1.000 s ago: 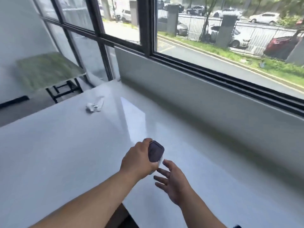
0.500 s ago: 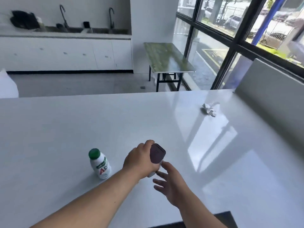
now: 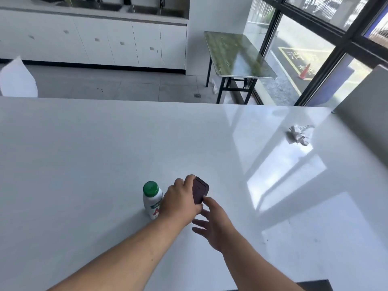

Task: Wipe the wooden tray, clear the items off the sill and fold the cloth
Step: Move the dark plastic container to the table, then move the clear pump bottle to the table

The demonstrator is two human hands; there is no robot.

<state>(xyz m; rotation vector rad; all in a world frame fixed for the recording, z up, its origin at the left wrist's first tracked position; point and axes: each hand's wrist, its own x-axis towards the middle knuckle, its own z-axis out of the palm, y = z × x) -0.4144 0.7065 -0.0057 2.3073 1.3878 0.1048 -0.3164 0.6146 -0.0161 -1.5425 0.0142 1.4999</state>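
A wide white table (image 3: 105,148) fills most of my view, with sun patches on its right half. Beyond it stand white cabinets (image 3: 94,43) at the far left and a green folding table (image 3: 237,53) by the windows at the far right. My left hand (image 3: 181,203) is clenched around a small dark box (image 3: 199,191), held above the near middle of the table. My right hand (image 3: 216,223) is released, fingers spread, just right of and below the box, its thumb near the box's lower edge. A bottle (image 3: 152,199) with a green cap stands upright just left of my left hand. A crumpled paper (image 3: 300,134) lies far right on the table, well apart.
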